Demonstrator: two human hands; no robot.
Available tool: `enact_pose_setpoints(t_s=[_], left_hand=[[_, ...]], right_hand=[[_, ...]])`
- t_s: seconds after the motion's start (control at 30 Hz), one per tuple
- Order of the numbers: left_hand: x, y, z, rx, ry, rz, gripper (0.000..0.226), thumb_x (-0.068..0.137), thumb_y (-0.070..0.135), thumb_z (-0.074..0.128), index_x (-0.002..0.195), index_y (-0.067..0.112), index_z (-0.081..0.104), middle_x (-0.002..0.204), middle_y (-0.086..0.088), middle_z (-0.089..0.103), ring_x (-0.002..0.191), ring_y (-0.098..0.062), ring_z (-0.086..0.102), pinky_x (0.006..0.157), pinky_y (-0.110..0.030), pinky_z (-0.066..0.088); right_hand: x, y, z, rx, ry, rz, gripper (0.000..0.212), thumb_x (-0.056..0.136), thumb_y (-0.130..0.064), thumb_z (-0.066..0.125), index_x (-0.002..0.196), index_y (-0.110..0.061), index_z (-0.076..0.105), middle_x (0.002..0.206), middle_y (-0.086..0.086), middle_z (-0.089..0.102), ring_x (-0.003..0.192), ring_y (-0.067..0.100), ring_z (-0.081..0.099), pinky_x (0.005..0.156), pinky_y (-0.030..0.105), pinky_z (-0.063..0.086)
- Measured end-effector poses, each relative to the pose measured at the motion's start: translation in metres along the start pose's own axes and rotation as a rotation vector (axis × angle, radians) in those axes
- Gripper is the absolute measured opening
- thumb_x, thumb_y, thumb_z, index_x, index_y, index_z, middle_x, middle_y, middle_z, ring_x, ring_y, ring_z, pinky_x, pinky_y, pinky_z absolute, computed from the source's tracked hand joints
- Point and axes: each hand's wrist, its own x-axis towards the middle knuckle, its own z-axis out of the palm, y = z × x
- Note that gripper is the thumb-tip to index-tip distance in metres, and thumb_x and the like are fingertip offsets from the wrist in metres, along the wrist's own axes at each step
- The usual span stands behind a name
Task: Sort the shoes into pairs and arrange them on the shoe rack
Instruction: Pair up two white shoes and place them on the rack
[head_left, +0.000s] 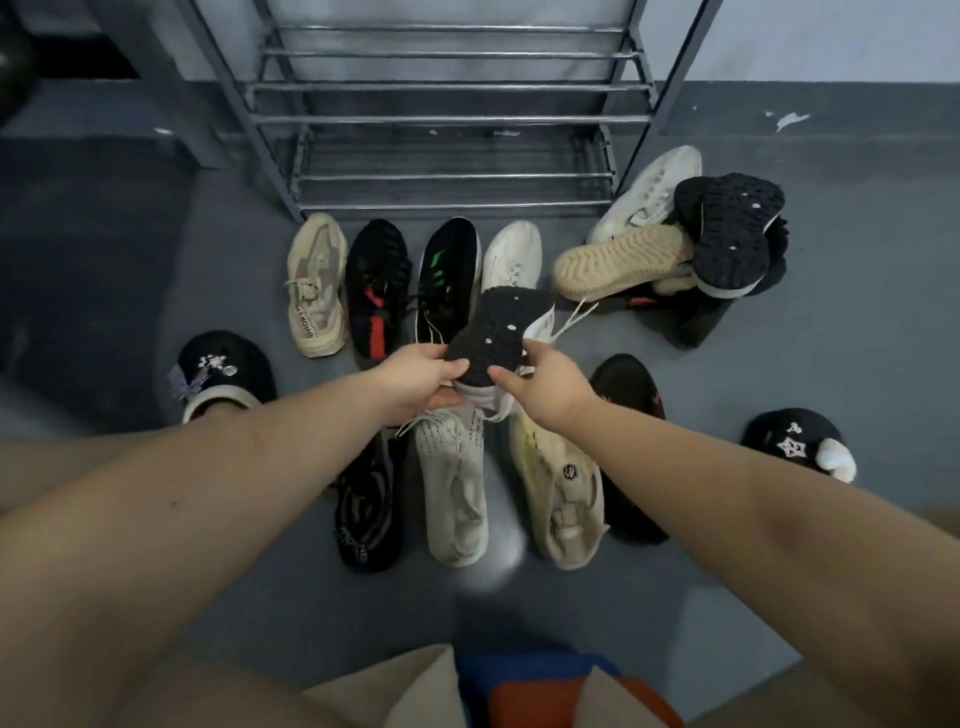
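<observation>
Shoes all on floor (104, 249), rack (447, 119) bare. Left hand (415, 376) and right hand (545, 387) gripping one upside-down shoe (493, 327). Sorting barely begun.

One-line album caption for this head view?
Both hands hold a black-soled white shoe before the empty grey metal rack.

Head view, wide-angle, looking steeply down, close over floor (234, 597)

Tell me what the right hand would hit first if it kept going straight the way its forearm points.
The right hand already grips the upturned black-soled shoe that the left hand also holds. Past it, the line runs up-left toward the black shoe with green stripes on the floor, likely first, though depth is unclear.
</observation>
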Motion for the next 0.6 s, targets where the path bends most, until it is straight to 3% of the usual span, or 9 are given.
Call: enact_pose_setpoints(t_s=[0.07, 0.17, 0.33, 0.47, 0.53, 0.6], left_hand=[[-0.011, -0.008, -0.009, -0.017, 0.020, 0.001, 0.032, 0.096, 0.006, 0.048, 0.128, 0.002, 0.051, 0.098, -0.005, 0.063, 0.082, -0.012, 0.062, 0.064, -0.015, 0.056], [-0.025, -0.022, -0.012, -0.092, 0.067, 0.004, 0.036, 0.096, 0.004, 0.048, 0.132, 0.003, 0.049, 0.112, -0.010, 0.059, 0.094, -0.018, 0.061, 0.080, -0.026, 0.052], [-0.043, -0.037, -0.007, -0.088, 0.075, 0.027, 0.041, 0.094, 0.002, 0.051, 0.134, 0.006, 0.049, 0.123, -0.015, 0.060, 0.104, -0.022, 0.060, 0.088, -0.031, 0.050], [-0.053, -0.041, -0.002, 0.074, 0.069, 0.129, 0.048, 0.092, 0.003, 0.054, 0.138, 0.012, 0.046, 0.110, -0.013, 0.064, 0.103, -0.024, 0.062, 0.095, -0.040, 0.051], [-0.060, -0.042, 0.001, 0.236, 0.079, 0.189, 0.050, 0.091, 0.007, 0.058, 0.139, 0.016, 0.046, 0.097, -0.007, 0.065, 0.094, -0.023, 0.063, 0.092, -0.037, 0.053], [-0.066, -0.044, 0.005, 0.469, 0.106, 0.247, 0.055, 0.090, 0.014, 0.060, 0.141, 0.021, 0.042, 0.111, -0.008, 0.065, 0.104, -0.025, 0.062, 0.088, -0.027, 0.048]], right_hand=[[-0.009, -0.004, 0.011, 0.035, -0.019, 0.034, 0.066, 0.089, -0.037, 0.061, 0.143, -0.008, 0.038, 0.137, 0.007, 0.054, 0.126, 0.023, 0.051, 0.101, 0.025, 0.038], [-0.024, -0.012, 0.022, 0.098, 0.003, 0.053, 0.061, 0.091, -0.032, 0.061, 0.141, -0.006, 0.039, 0.134, 0.006, 0.056, 0.124, 0.022, 0.052, 0.095, 0.021, 0.036], [-0.031, -0.016, 0.033, 0.337, 0.068, 0.135, 0.046, 0.089, -0.034, 0.063, 0.123, -0.004, 0.055, 0.120, 0.010, 0.065, 0.111, 0.025, 0.061, 0.097, 0.032, 0.047], [-0.031, -0.014, 0.036, 0.459, 0.086, 0.254, 0.048, 0.085, -0.044, 0.064, 0.117, -0.008, 0.058, 0.111, 0.006, 0.064, 0.104, 0.023, 0.062, 0.096, 0.041, 0.050], [-0.034, -0.012, 0.033, 0.465, 0.088, 0.315, 0.051, 0.080, -0.054, 0.064, 0.108, -0.013, 0.058, 0.105, 0.004, 0.061, 0.097, 0.024, 0.059, 0.093, 0.044, 0.052], [-0.037, -0.009, 0.031, 0.544, 0.046, 0.396, 0.058, 0.076, -0.060, 0.066, 0.110, -0.014, 0.056, 0.110, 0.003, 0.059, 0.100, 0.024, 0.057, 0.091, 0.047, 0.052]])
